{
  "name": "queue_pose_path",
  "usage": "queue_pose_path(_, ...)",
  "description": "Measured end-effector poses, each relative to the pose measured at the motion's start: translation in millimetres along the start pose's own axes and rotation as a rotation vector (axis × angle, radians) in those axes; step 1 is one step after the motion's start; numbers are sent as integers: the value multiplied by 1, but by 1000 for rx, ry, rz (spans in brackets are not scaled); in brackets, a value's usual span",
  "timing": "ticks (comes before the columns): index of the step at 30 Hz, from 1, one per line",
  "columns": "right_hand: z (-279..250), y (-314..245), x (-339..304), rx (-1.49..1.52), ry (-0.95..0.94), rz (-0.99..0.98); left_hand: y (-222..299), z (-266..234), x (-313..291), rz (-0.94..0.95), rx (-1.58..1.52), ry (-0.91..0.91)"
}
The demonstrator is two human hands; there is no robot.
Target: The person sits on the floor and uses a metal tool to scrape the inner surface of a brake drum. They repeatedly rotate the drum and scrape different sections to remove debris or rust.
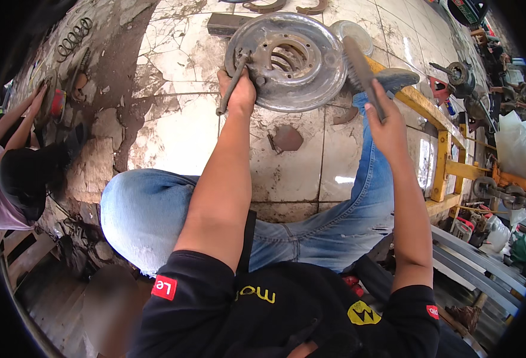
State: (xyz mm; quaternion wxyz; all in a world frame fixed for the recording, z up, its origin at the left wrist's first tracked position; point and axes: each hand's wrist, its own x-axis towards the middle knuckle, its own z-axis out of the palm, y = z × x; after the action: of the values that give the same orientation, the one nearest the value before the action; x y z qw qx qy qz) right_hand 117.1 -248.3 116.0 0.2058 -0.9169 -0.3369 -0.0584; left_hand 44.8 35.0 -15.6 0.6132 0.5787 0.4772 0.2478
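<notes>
A round, dull-grey metal brake backing plate is held tilted above the tiled floor. Its middle has a large hole ringed by small bolt holes, with coils showing through it. My left hand is closed on the plate's left edge, where a dark metal rod sticks out toward me; whether the rod is fixed to the plate, I cannot tell. In my right hand is the handle of a long scrubbing brush, its bristles turned left toward the plate's right rim. Whether they touch it is unclear.
Behind the plate are a grey block and a round clear container. A yellow metal frame stands at my right, near scattered parts. A flat brown piece lies before me. At left are a coil spring and another person's arms.
</notes>
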Motion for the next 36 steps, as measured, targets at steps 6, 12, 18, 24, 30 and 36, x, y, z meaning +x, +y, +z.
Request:
queue_pose_path(6, 39, -38, -13, 724, 130, 750, -3, 3, 2, 9, 20, 55)
queue_pose_path(12, 118, -12, -18, 905, 66, 1128, 2, 1, -3, 0, 30, 59)
queue_pose_path(18, 206, 45, -43, 787, -266, 1233, 0, 4, 1, 4, -17, 41)
queue_pose_path(24, 256, 78, -84, 164, -176, 1003, -2, 6, -1, -23, -137, 27)
queue_pose_path(30, 285, 53, -101, 218, -325, 1082, 1, -1, -4, -48, -163, 30)
queue_pose_path(36, 307, 26, -103, 361, -484, 1326, -4, -1, 0, -28, -164, 17)
